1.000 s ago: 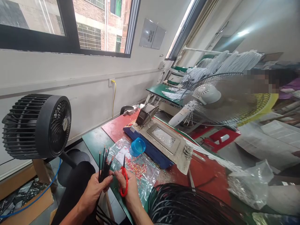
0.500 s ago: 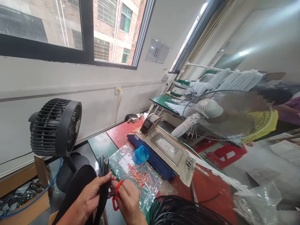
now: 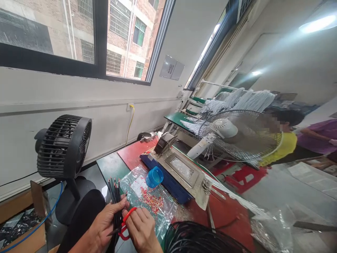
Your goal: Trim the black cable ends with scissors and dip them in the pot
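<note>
My left hand [image 3: 106, 218] is wrapped round a bundle of black cables [image 3: 114, 191], whose stripped, reddish ends point up. A single cable end sticks out by its thumb and fingertip. My right hand [image 3: 142, 226] holds red-handled scissors [image 3: 126, 225]. Their dark blades reach left across the bundle, just under my left thumb; whether they touch a cable cannot be made out. Right of the hands, small red and yellow bits [image 3: 152, 200] lie on a clear plastic bag [image 3: 164, 219], beside a blue cup [image 3: 154, 176].
A blue and beige machine [image 3: 171, 175] stands on the red and green table [image 3: 229, 218]. A coil of black cable [image 3: 200, 239] lies at the near edge. A black fan [image 3: 64, 146] is at left, a white fan [image 3: 223, 128] beyond. Two people are at right.
The view has shifted slightly. The scissors have turned so their blades now show crossing the bundle to the left. The single cable end now stands out beside my left thumb.
</note>
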Available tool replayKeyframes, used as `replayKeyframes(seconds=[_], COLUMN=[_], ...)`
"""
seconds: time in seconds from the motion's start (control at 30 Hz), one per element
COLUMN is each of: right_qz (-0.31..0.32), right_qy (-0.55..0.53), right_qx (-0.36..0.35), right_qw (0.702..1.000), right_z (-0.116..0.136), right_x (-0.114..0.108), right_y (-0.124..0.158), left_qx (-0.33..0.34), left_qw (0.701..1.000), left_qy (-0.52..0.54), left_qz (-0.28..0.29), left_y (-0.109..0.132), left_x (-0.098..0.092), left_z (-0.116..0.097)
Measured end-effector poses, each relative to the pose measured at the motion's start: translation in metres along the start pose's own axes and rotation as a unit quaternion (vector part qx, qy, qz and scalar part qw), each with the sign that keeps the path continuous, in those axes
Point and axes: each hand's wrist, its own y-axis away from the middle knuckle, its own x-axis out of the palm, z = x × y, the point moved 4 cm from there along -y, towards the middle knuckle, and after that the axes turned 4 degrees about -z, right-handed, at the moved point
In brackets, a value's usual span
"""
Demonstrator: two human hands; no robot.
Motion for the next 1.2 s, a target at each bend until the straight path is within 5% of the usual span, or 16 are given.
replayKeyframes(seconds=[0.1,0.2,0.27,0.7,0.93,1.1,1.2], right_qz=[-0.054,-0.063,-0.057,-0.074,-0.036,-0.088,-0.086], right_qy=[-0.085,-0.172,-0.212,-0.185,-0.037,-0.097,-0.092], right_qx=[0.137,0.340,0.396,0.254,0.121,0.214,0.209], right_qw=[0.985,0.922,0.891,0.946,0.991,0.968,0.970], right_z=[-0.013,-0.031,-0.035,-0.020,-0.007,-0.015,-0.017], right_x=[0.000,0.004,0.005,-0.007,0.000,-0.002,-0.002], right_y=[0.005,0.014,0.015,-0.008,0.002,0.008,0.010], left_qx=[0.064,0.114,0.123,0.124,0.149,0.147,0.151], left_qw=[0.997,0.992,0.990,0.982,0.979,0.982,0.981], left_qy=[-0.032,-0.049,-0.065,-0.133,-0.133,-0.122,-0.118], left_qz=[-0.024,-0.031,-0.018,0.052,0.037,-0.011,-0.015], left_y=[0.003,0.006,0.007,0.012,0.003,0.004,0.004], left_x=[0.000,0.002,0.004,0.011,0.000,-0.002,-0.001], left_z=[-0.004,-0.008,-0.007,-0.004,-0.004,-0.004,-0.004])
